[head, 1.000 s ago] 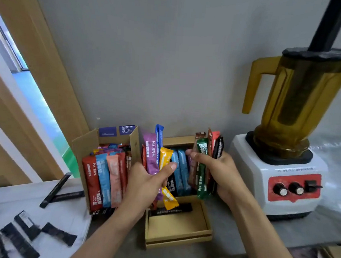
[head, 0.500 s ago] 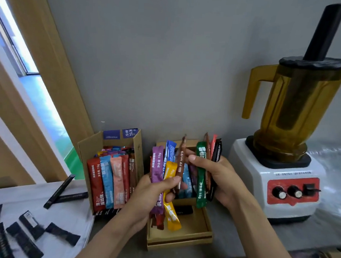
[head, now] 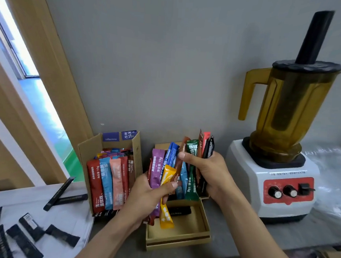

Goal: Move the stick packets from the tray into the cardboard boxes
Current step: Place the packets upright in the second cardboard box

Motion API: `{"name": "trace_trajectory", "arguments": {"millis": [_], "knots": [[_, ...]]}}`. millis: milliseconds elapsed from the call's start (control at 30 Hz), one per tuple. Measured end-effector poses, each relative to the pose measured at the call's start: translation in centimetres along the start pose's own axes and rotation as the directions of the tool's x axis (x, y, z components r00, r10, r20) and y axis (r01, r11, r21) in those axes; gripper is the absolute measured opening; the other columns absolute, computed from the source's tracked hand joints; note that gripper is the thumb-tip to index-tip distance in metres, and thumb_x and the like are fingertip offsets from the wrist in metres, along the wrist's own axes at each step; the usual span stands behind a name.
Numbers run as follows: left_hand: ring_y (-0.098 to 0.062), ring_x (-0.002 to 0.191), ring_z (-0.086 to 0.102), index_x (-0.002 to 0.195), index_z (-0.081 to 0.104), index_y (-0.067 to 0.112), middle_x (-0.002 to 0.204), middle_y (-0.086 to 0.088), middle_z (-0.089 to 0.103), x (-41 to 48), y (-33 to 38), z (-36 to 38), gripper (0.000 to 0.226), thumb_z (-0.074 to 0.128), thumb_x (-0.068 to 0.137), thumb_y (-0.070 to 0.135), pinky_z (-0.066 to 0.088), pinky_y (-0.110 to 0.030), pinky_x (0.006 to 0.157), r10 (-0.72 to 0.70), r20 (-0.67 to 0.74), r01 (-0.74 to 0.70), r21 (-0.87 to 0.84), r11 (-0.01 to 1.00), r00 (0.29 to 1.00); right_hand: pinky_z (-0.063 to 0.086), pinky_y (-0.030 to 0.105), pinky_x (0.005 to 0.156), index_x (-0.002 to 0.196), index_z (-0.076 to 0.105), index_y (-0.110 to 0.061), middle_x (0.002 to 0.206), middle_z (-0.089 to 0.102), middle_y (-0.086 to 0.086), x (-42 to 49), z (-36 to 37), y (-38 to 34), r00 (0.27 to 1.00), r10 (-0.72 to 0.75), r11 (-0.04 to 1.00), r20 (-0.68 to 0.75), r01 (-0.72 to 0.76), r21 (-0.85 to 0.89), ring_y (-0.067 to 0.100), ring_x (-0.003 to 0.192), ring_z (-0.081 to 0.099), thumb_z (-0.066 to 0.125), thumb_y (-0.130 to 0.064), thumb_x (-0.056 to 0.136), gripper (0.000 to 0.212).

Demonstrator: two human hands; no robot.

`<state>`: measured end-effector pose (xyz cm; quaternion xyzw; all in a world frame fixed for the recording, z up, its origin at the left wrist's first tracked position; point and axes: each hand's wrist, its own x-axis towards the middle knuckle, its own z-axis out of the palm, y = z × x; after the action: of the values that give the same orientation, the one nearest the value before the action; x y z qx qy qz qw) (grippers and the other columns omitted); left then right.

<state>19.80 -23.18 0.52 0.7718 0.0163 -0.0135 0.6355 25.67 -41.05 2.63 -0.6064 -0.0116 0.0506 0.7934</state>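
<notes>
The blender [head: 262, 184] stands just right of your work, near your right wrist, so keep that forearm in. The tray [head: 21, 197] lies far left with black packets [head: 25, 239] on it, so I judge the job is well short of done. The tall box [head: 89, 149] beside it is packed with upright packets. The low box [head: 178, 240] sits below both hands, with one black packet [head: 178, 210] flat on its floor.

Your right hand [head: 209, 171] is clamped round a fan of packets, the green one [head: 191, 148] foremost, upright over the back of the low box. Your left hand [head: 145, 195] grips a second bunch, thumb across the front and purple [head: 156, 168] outermost.

Seat the right bunch first, against the back wall. Tap its ends level on the floor before you let go. Then bring the left bunch in beside it. The yellow packet [head: 167, 176] hangs lower and slanted, so draw it level first or it will likely buckle.
</notes>
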Motion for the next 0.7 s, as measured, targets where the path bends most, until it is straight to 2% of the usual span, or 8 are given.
{"name": "trace_trajectory", "arguments": {"millis": [167, 200, 300, 333, 400, 500, 600, 700], "knots": [[-0.011, 0.055, 0.051, 0.109, 0.075, 0.005, 0.064, 0.007, 0.072, -0.3, -0.1, -0.2, 0.022, 0.072, 0.094, 0.021, 0.048, -0.02, 0.058, -0.028, 0.046, 0.032, -0.092, 0.995, 0.999, 0.064, 0.051, 0.086, 0.112, 0.072, -0.004, 0.099, 0.081, 0.015, -0.2, -0.2, -0.3, 0.997, -0.009, 0.997, -0.082, 0.016, 0.081, 0.034, 0.09, 0.08, 0.087, -0.016, 0.082, 0.036], [-0.01, 0.054, 0.052, 0.108, 0.076, 0.007, 0.065, 0.004, 0.072, -0.3, -0.1, -0.3, 0.022, 0.073, 0.094, 0.023, 0.048, -0.02, 0.059, -0.036, 0.056, 0.041, -0.091, 0.995, 0.998, 0.064, 0.05, 0.084, 0.112, 0.071, -0.004, 0.098, 0.081, 0.015, -0.3, -0.1, -0.3, 0.995, -0.013, 0.996, -0.096, 0.021, 0.085, 0.033, 0.089, 0.08, 0.086, -0.016, 0.083, 0.036], [-0.012, 0.057, 0.055, 0.101, 0.081, 0.015, 0.08, -0.02, 0.074, -0.2, -0.3, -0.7, 0.017, 0.077, 0.09, 0.029, 0.049, -0.028, 0.065, -0.045, 0.067, 0.049, -0.069, 0.996, 0.997, 0.065, 0.05, 0.083, 0.111, 0.07, -0.005, 0.097, 0.081, 0.015, -0.2, -0.1, -0.4, 0.994, 0.005, 0.996, -0.113, 0.005, 0.094, 0.034, 0.088, 0.08, 0.086, -0.018, 0.084, 0.033], [-0.012, 0.057, 0.057, 0.1, 0.081, 0.016, 0.082, -0.022, 0.073, -0.1, -0.3, -0.7, 0.018, 0.078, 0.09, 0.029, 0.05, -0.028, 0.066, -0.047, 0.059, 0.051, -0.063, 0.997, 0.997, 0.065, 0.049, 0.083, 0.111, 0.07, -0.005, 0.097, 0.081, 0.015, -0.2, -0.1, -0.3, 0.993, 0.013, 0.995, -0.114, -0.002, 0.095, 0.034, 0.087, 0.08, 0.085, -0.018, 0.085, 0.033], [-0.011, 0.057, 0.06, 0.097, 0.077, 0.013, 0.073, -0.015, 0.071, 0.0, -0.3, -0.7, 0.018, 0.078, 0.09, 0.029, 0.053, -0.027, 0.064, -0.054, 0.013, 0.054, -0.038, 0.998, 0.998, 0.065, 0.049, 0.084, 0.111, 0.07, -0.005, 0.097, 0.081, 0.015, -0.2, -0.1, -0.3, 0.994, 0.01, 0.998, -0.108, -0.003, 0.066, 0.033, 0.087, 0.08, 0.085, -0.019, 0.085, 0.032], [-0.011, 0.057, 0.064, 0.092, 0.072, 0.012, 0.06, 0.0, 0.066, 0.5, 0.1, -0.5, 0.017, 0.077, 0.091, 0.028, 0.055, -0.027, 0.063, -0.017, -0.057, 0.018, 0.009, 1.0, 0.998, 0.066, 0.045, 0.078, 0.105, 0.073, -0.006, 0.094, 0.082, 0.012, -0.2, -0.3, -0.7, 0.994, -0.07, 0.992, -0.079, 0.061, -0.107, 0.029, 0.084, 0.081, 0.089, -0.016, 0.081, 0.031], [-0.017, 0.063, 0.069, 0.095, 0.073, 0.012, 0.064, -0.002, 0.069, 0.8, 0.5, -0.3, 0.02, 0.08, 0.088, 0.029, 0.059, -0.032, 0.069, 0.03, -0.084, -0.03, 0.009, 1.0, 0.996, 0.063, 0.03, 0.065, 0.096, 0.071, -0.017, 0.087, 0.081, 0.002, 0.9, -0.9, -1.3, 0.969, -0.209, 0.934, -0.133, 0.158, -0.321, 0.016, 0.075, 0.079, 0.089, -0.02, 0.082, 0.023], [-0.014, 0.063, 0.07, 0.097, 0.071, 0.007, 0.064, -0.001, 0.069, 0.6, 0.4, -0.2, 0.028, 0.079, 0.088, 0.033, 0.061, -0.029, 0.067, 0.025, -0.115, -0.028, -0.026, 0.999, 0.993, 0.063, 0.036, 0.076, 0.097, 0.069, -0.023, 0.093, 0.077, -0.003, 3.1, -2.2, -1.4, 0.937, -0.312, 0.809, -0.159, 0.174, -0.562, 0.014, 0.085, 0.076, 0.087, -0.024, 0.084, 0.022]]}}
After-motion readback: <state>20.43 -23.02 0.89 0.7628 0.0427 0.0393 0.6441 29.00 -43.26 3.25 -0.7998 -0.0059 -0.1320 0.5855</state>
